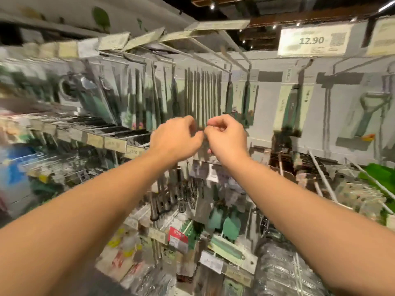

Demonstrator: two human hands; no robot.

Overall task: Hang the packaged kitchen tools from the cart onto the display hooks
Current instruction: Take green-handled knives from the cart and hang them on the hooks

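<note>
Both bare hands meet, left hand point(175, 139) and right hand point(226, 137), fingers curled narrow; whether they hold anything I cannot tell. Flat carded kitchen tools point(203, 99) hang on thin metal hooks point(215, 60) just behind.

Your two arms are bare all the way from the bottom corners up to the hands. You wear no sleeves that can be seen, so nothing covers your forearms. Your left hand point(176, 141) has no glove on it, and no ring or watch shows on it or on its wrist. Your right hand point(225, 138) is bare too, with a plain wrist and no band. Both arms look smooth and long, wide near you and thinner far away at the wrists. The fingers are a bit blurry, so the nails cannot be made out.
</note>
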